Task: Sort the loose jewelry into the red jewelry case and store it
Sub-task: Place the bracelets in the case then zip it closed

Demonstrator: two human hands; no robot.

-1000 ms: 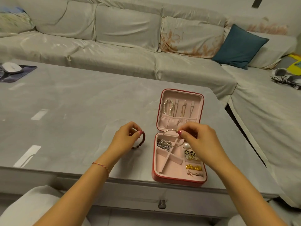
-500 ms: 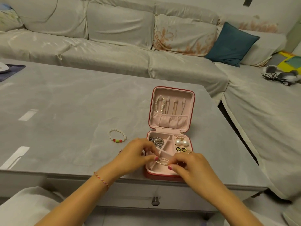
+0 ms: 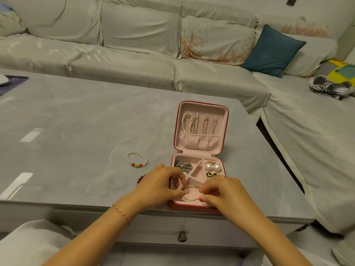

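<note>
Left hand (image 3: 163, 184): fingertips pinch the left side of a thin chain bracelet (image 3: 192, 192), over the near compartment of the case.
Right hand (image 3: 223, 192): fingertips pinch the right side of the same bracelet; a ring sits on one finger.
Red jewelry case (image 3: 199, 156): open, near the front edge of the counter (image 3: 76, 121); pink lining, lid lying back.
Writing: no brand or label can be read.
Loose pieces: a white bead bracelet (image 3: 136, 159) left of the case; a dark red bead bracelet (image 3: 140, 179) partly hidden behind the left hand.
Counter: grey, smooth, a drawer knob (image 3: 182, 236) below.
Room: pale sofa (image 3: 134, 45) behind, a teal cushion (image 3: 272, 51) on it.
</note>
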